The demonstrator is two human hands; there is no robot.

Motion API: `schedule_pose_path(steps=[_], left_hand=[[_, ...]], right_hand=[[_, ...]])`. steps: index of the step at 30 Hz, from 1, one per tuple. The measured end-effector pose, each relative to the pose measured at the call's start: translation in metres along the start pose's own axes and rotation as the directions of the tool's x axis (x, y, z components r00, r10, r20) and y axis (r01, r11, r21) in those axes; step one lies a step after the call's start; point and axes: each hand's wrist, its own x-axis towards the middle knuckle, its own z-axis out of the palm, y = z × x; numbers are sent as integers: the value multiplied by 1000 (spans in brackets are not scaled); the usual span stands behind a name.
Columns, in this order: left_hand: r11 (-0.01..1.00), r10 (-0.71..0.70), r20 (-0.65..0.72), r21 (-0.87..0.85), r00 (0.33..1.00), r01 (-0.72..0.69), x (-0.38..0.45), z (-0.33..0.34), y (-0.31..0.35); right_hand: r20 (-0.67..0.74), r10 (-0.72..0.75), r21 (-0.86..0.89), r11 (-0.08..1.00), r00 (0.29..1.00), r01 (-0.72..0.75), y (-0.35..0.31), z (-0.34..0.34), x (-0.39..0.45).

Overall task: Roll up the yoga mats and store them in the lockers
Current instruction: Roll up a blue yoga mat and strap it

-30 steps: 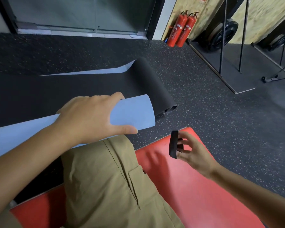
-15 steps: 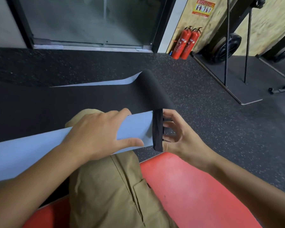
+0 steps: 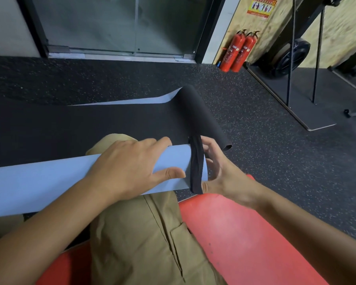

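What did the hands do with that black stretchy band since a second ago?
The right hand carried the black band up from above the red mat and slipped it over the end of the rolled blue mat. The left hand kept its grip on the roll throughout.

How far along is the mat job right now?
Done: the blue mat is rolled, held by the left hand. In hand: the right hand is fitting the black band over its end. Left: the black mat lies mostly unrolled; no lockers visible.
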Motion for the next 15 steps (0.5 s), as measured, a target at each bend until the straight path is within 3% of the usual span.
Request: schedule_pose_path(steps=[6,15], left_hand=[[998,-7,-39,-63,999,5,-1,0,-2],[981,-14,-1,-194,1000,14,-5,-1,-8]], right_hand=[[20,-49,-51,997,999,50,-12,6,20],[21,-44,73,996,999,42,-15,10,30]])
